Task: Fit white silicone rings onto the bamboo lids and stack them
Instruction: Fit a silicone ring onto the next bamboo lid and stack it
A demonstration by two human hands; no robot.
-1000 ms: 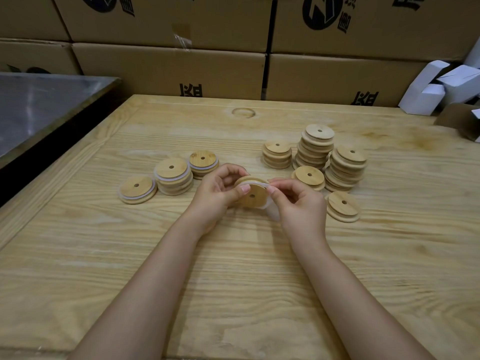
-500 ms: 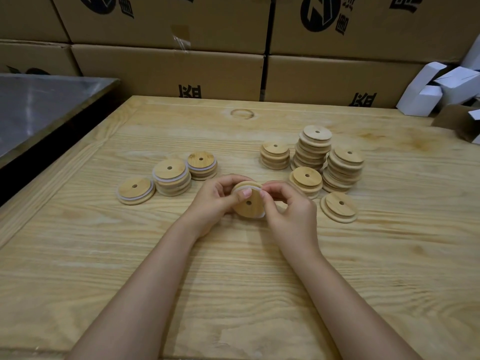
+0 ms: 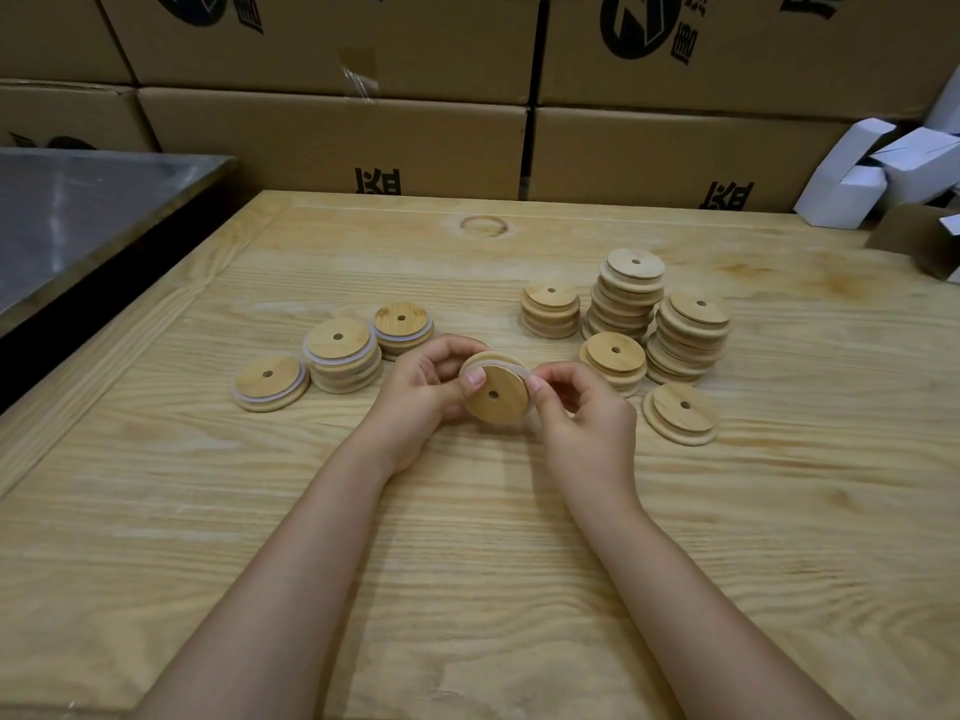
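The left hand (image 3: 415, 402) is gripping a round bamboo lid (image 3: 496, 405) above the wooden surface's (image 3: 467, 527) middle, the right hand (image 3: 584, 415) pinching its white silicone ring (image 3: 514, 362); three ringed piles (image 3: 340, 353) are done, five bare piles (image 3: 631, 298) waiting.

Wooden table (image 3: 208, 511), bamboo lids (image 3: 635, 263) in 8 groups

A: Left hand (image 3: 421, 402)?
B: Fingers curled behind the bamboo lid (image 3: 501, 410), thumb pressed on its face. Forearm bare, angled in from lower left.
A: Right hand (image 3: 584, 423)?
B: Thumb and forefinger pinch the white ring (image 3: 515, 365) at the lid's right edge — other fingers loosely curled, forearm in from lower right.
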